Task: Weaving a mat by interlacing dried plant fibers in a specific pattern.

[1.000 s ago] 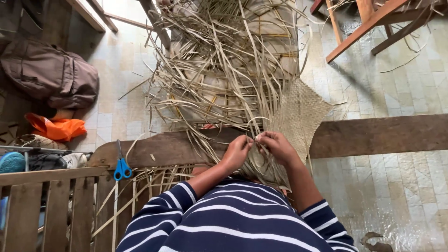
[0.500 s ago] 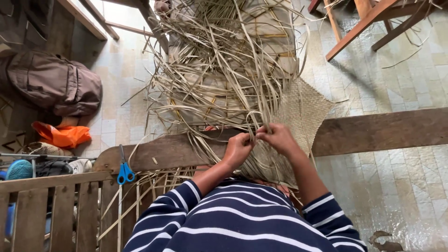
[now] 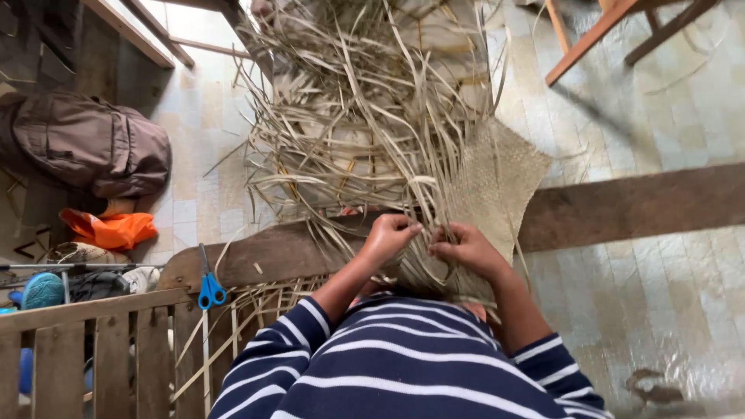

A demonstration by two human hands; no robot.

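A partly woven straw mat (image 3: 497,174) lies over a long dark wooden plank (image 3: 628,206), with a thick spray of loose dried leaf strips (image 3: 357,116) fanning away from me. My left hand (image 3: 390,235) is closed on strips at the mat's near edge. Right beside it, my right hand (image 3: 464,248) pinches other strips; the two hands almost touch. My striped navy-and-white sleeves fill the bottom of the view.
Blue-handled scissors (image 3: 209,287) rest on the plank at the left. A wooden slatted rail (image 3: 93,341) stands at lower left. A brown bag (image 3: 93,143), an orange cloth (image 3: 112,230) and wooden furniture legs (image 3: 613,39) sit on the tiled floor.
Both hands have stayed at the mat's near edge, shifting slightly as they work the strips. The view has moved a little.
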